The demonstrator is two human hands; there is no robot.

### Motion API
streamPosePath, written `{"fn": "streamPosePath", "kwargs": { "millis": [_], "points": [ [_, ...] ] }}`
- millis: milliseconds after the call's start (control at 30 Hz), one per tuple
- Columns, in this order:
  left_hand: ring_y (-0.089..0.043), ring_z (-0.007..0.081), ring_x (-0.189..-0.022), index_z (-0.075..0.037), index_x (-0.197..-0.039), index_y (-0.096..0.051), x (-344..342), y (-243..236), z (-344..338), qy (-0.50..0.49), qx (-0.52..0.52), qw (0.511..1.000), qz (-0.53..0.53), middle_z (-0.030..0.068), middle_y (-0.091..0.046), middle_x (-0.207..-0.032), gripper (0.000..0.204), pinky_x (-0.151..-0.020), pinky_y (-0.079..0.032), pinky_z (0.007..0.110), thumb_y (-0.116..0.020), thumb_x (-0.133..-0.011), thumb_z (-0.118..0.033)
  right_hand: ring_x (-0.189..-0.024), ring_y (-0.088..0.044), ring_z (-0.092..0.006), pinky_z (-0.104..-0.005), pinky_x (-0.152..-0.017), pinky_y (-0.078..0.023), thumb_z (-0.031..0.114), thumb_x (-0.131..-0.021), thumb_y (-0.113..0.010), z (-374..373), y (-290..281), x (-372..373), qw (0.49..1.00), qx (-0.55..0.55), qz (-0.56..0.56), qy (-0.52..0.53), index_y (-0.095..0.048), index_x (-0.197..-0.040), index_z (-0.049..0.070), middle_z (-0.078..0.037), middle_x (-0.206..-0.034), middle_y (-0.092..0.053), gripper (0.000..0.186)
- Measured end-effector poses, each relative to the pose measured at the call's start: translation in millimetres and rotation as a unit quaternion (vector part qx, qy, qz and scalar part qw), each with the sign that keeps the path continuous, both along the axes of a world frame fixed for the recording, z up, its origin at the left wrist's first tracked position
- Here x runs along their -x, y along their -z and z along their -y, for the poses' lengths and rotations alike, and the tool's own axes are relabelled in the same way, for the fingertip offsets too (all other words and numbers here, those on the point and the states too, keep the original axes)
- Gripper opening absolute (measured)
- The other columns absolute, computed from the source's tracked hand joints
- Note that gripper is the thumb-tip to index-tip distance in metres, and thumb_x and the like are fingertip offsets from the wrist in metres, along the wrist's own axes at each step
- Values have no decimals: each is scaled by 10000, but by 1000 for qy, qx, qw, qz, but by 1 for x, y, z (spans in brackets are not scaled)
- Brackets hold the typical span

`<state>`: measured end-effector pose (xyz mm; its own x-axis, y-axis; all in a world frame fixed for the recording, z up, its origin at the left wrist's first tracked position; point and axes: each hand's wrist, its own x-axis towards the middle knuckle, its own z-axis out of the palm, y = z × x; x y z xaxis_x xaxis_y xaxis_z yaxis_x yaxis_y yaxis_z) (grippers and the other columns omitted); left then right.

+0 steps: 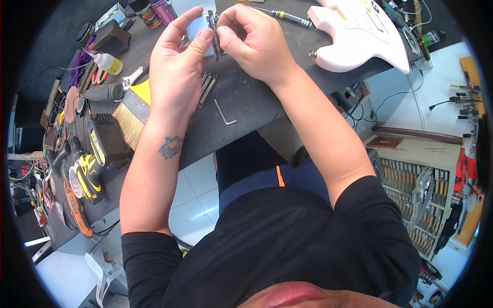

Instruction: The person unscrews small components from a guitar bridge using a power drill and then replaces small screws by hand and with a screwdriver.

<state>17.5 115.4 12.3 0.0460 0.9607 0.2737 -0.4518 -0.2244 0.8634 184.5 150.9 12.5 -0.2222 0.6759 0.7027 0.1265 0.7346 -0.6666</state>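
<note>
Over the far middle of the workbench, my left hand point(179, 54) grips a small metal guitar bridge point(215, 37) between thumb and fingers. My right hand point(257, 46) is closed, its thumb and curled fingertips pinching at the right side of the bridge. Anything small between those fingertips is hidden. Several metal springs point(206, 88) lie on the bench beside my left wrist. Nearer me is an L-shaped hex key point(224, 110). A pale pink electric guitar body point(354, 38) rests to the right, and a screwdriver point(290, 18) lies between it and my right hand.
Left of my forearm are a wide brush point(132, 115), a small squeeze bottle point(109, 63), a yellow cordless drill point(88, 172) and an orange rotary tool point(77, 208). The bench's front edge runs below my hands. A rack of files point(418, 200) stands at the right.
</note>
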Motion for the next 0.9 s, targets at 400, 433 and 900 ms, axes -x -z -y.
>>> {"fn": "streamPosePath", "kwargs": {
  "millis": [400, 433, 900],
  "points": [
    [-638, 155, -1101, 4, -1425, -554, 0, -2, 1, -22, -7, 1000, -13, 78, -634, -1195, 432, -948, -545, 316, -663, -1008, -27, -694, -636, -274, -378, -639, -498, 207, -928, -661, -8, 8, -5, 998, 2, 67, 0, -663, -915, 9, -140, -765, -648, 199],
    [-638, 155, -1101, 4, -1425, -554, 0, -3, 1, -22, -8, 1000, -12, 78, -634, -1195, 432, -948, -545, 316, -663, -1008, -27, -690, -632, -275, -377, -635, -495, 204, -922, -660, -8, 8, -6, 996, 24, 81, -1, -660, -900, 10, -143, -766, -641, 195],
    [-633, 153, -1115, 11, -1415, -559, -3, -6, 3, -20, 11, 1000, 2, 78, -633, -1215, 430, -974, -536, 313, -671, -1002, -27, -622, -539, -161, -318, -604, -458, 232, -1022, -621, -3, 5, -1, 999, 19, 16, 31, -659, -827, 2, -72, -665, -592, 304]
  ]
}}
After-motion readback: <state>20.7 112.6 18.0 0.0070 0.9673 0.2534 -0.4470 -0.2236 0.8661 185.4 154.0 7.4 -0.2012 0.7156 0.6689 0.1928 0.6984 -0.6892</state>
